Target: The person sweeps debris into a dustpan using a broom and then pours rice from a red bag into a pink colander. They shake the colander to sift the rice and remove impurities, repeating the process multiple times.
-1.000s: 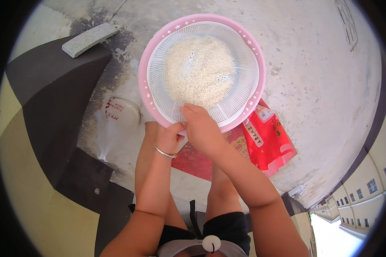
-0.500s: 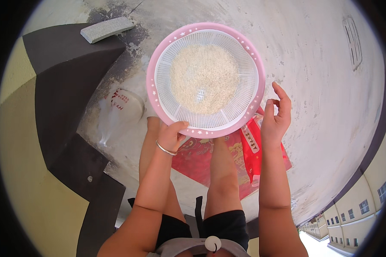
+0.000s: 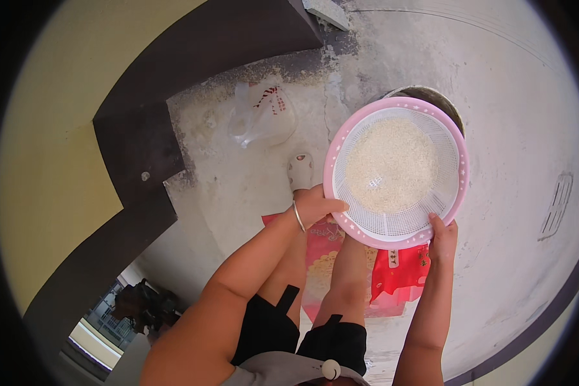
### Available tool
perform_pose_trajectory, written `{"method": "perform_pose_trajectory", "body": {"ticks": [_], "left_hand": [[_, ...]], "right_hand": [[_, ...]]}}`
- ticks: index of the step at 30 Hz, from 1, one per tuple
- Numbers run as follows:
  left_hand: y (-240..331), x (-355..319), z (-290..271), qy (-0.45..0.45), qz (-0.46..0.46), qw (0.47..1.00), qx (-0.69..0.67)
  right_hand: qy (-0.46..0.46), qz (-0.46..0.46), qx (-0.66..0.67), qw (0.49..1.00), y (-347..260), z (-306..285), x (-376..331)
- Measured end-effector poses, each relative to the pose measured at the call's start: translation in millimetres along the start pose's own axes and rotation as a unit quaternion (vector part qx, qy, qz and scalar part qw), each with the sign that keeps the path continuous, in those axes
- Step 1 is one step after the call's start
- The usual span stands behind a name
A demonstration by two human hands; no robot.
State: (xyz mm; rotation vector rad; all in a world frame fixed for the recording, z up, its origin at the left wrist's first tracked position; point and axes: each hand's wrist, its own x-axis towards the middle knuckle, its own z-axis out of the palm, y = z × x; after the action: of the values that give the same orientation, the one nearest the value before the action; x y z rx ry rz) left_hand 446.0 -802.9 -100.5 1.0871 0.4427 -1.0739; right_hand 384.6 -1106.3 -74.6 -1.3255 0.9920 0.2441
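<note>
A round pink basin with white stars on its rim [image 3: 331, 161] holds a white mesh strainer basket [image 3: 453, 186]. White rice grains [image 3: 392, 161] cover the strainer's bottom, except a small bare spot near the front. My left hand [image 3: 320, 207] grips the rim at the near left, its thumb over the edge and its fingers mostly hidden below. At the near right, my right hand [image 3: 443, 238] is closed on the rim in the same way. Between them the basin is held up off the ground, above my knees.
Behind the basin, a round bucket-like container [image 3: 453, 106] is partly hidden. A clear plastic bag with pale contents [image 3: 273, 119] lies at the wall's foot. Red packaging [image 3: 399, 273] and a red patterned sheet [image 3: 318, 264] lie below me. A stone slab [image 3: 328, 13] is at the top.
My right hand, open beside the basin before, now grips its rim. The view has turned, and the basin sits further right in it. The bucket-like container now shows behind.
</note>
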Motion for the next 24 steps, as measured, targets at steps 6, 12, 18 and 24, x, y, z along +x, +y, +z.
{"method": "perform_pose_trajectory", "body": {"ticks": [6,12,18,24], "left_hand": [[13.5,-26.1,-117.7,0.383,0.291,0.876,-0.030],[51.2,-24.2,-232.6,0.466,0.392,0.542,0.579],[145.9,-10.8,-329.2,0.494,0.369,0.788,0.009],[181.8,-18.8,-362.0,0.549,0.496,0.671,0.034]], "right_hand": [[0.028,0.014,0.007,0.999,12.3,22.1,-21.6],[0.045,0.003,-0.020,0.999,19.0,44.3,-32.5],[0.018,-0.001,-0.041,0.999,12.6,78.1,-28.0],[-0.011,0.002,-0.058,0.998,9.0,117.3,-15.6]]}}
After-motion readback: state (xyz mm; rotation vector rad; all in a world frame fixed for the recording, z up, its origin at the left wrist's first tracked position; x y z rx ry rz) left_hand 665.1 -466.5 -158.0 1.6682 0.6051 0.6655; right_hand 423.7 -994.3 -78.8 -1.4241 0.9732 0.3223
